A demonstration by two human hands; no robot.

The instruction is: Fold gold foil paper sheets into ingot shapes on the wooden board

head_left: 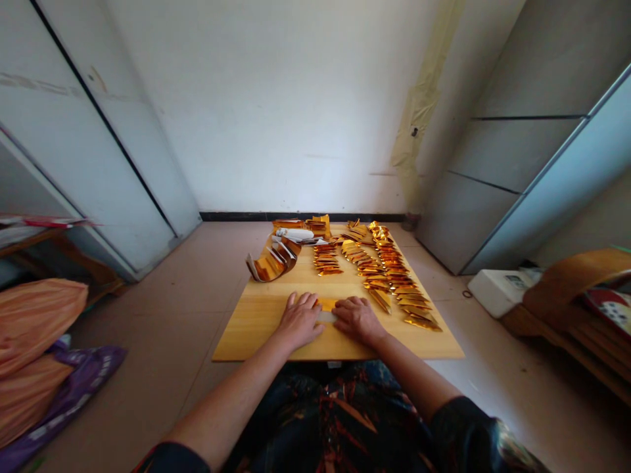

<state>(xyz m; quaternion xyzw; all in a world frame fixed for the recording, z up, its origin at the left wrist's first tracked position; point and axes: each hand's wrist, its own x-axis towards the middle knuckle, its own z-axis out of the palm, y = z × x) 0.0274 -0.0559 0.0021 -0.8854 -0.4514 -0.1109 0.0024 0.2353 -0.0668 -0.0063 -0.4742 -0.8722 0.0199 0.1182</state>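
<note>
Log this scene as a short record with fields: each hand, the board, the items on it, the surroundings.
left hand: fingers spread, resting on a gold foil piece
right hand: resting on the same piece from the other side
board: light wooden board, lying low in front of the person
on board: rows of folded gold foil pieces, a curved stack of gold foil pieces, a white roll
surroundings: tiled floor, grey cabinets

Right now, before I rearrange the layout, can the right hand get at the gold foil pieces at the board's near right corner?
Probably yes. The right hand rests on the wooden board, and the gold foil pieces lie just to its right. No other object appears to stand between them, so the way looks free.
</note>
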